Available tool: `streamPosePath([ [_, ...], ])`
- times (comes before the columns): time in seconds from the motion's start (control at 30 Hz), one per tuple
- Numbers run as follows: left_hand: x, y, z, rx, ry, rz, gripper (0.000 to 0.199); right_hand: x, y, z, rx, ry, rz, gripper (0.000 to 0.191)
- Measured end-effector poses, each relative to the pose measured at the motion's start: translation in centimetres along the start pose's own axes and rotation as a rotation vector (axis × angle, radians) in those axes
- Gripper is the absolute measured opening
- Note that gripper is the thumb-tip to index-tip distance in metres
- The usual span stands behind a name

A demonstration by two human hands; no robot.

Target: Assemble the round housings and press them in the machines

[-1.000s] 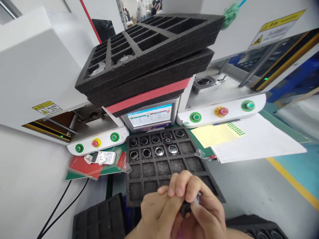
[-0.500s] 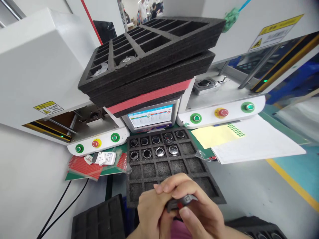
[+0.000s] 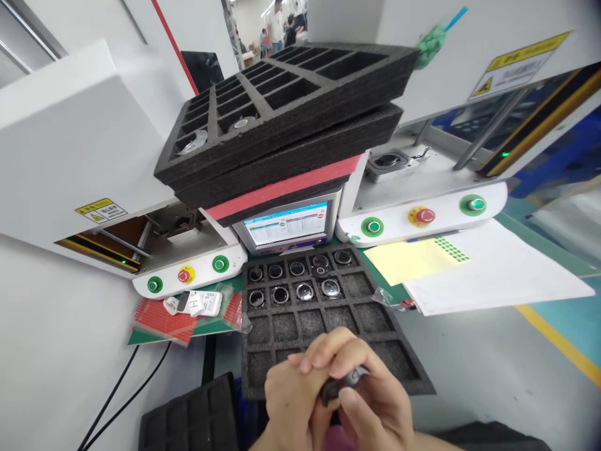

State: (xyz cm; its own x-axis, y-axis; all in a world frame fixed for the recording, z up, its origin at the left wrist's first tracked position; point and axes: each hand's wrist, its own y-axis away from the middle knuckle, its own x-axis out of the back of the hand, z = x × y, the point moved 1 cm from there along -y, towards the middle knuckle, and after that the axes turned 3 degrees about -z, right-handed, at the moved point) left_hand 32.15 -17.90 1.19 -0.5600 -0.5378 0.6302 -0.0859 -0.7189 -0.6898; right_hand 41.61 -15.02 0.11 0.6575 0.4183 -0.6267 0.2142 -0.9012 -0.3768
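Now the dark part [image 3: 345, 383] is showing between the two hands, where a second ago the right fingers were largely covering it; since the half-second mark it is keeping nearly the same pose. The right hand [image 3: 375, 391] is gripping it, its thumb pressing the near side while the other fingers are bending over the top and reaching across onto the back of the left hand [image 3: 293, 391]. The left hand is turning its back to the camera and sitting close against the part's left end; its fingers are mostly hiding below, so I cannot tell whether they are grasping or only steadying. The part is hanging in the air in front of the near side of the black foam tray [image 3: 277, 332], with neither hand setting anything into it. In the tray's two far rows, nine round pieces [image 3: 305, 292] are resting just as they were, and a small dark piece [image 3: 321, 271] is lying at the fourth one of the farthest row. That suggests the handling is going on between the hands, while the tray's contents are staying undisturbed. Beyond the tray a monitor [image 3: 286, 225] is glowing under stacked foam trays [image 3: 291, 134], and a yellow sheet [image 3: 399, 263] is lying to the right.
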Motion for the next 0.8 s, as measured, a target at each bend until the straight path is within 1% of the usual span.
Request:
streamPosePath([
  [0.07,-0.8,0.9,-0.3,0.035,0.001,-0.022,0.042,0.2,0.0,0.6,0.003,-0.070,0.035,0.011],
  [0.13,-1.6,1.6,-0.6,0.064,0.017,-0.058,0.042,0.3,0.1,1.1,0.024,-0.111,0.018,0.012],
  [0.2,-2.2,1.9,-0.7,0.063,0.042,-0.088,0.045,0.3,0.4,1.5,0.037,-0.104,0.005,0.015],
  [0.23,-2.3,1.9,-0.7,0.058,0.053,-0.092,0.047,0.4,0.5,1.7,0.042,-0.051,0.011,0.017],
  [0.3,-2.4,2.0,-1.0,0.051,0.062,-0.092,0.048,1.0,0.8,2.2,0.053,0.147,0.036,0.021],
  [0.37,-2.2,2.5,-1.6,0.083,0.097,-0.086,0.041,2.5,0.6,3.0,0.063,0.371,0.021,0.026],
  [0.4,-2.2,3.0,-2.1,0.146,0.136,-0.085,0.036,3.7,0.2,3.5,0.068,0.465,-0.002,0.029],
  [0.43,-2.2,3.5,-2.7,0.258,0.194,-0.085,0.032,5.3,-0.3,4.1,0.062,0.537,-0.027,0.033],
  [0.47,-2.4,4.1,-3.5,0.424,0.270,-0.088,0.029,7.1,-1.1,4.8,0.068,0.615,-0.040,0.041],
  [0.53,-3.1,5.2,-5.2,0.803,0.420,-0.092,0.034,11.0,-3.1,6.4,0.050,0.817,-0.011,0.037],
  [0.57,-3.6,5.6,-6.1,0.953,0.474,-0.089,0.041,12.9,-4.1,7.3,0.026,0.908,-0.005,0.036],
  [0.6,-4.2,5.8,-7.0,1.053,0.512,-0.091,0.048,14.5,-5.1,8.2,-0.001,0.987,-0.012,0.036],
  [0.63,-4.9,5.8,-7.9,1.107,0.535,-0.103,0.052,15.8,-6.0,9.1,-0.026,1.054,-0.026,0.034],
  [0.7,-6.3,5.5,-9.7,1.139,0.538,-0.142,0.050,17.5,-7.3,10.6,-0.071,1.165,-0.061,0.033],
  [0.8,-7.9,5.1,-12.0,1.181,0.482,-0.205,0.031,18.4,-8.3,12.1,-0.109,1.289,-0.115,0.031],
])
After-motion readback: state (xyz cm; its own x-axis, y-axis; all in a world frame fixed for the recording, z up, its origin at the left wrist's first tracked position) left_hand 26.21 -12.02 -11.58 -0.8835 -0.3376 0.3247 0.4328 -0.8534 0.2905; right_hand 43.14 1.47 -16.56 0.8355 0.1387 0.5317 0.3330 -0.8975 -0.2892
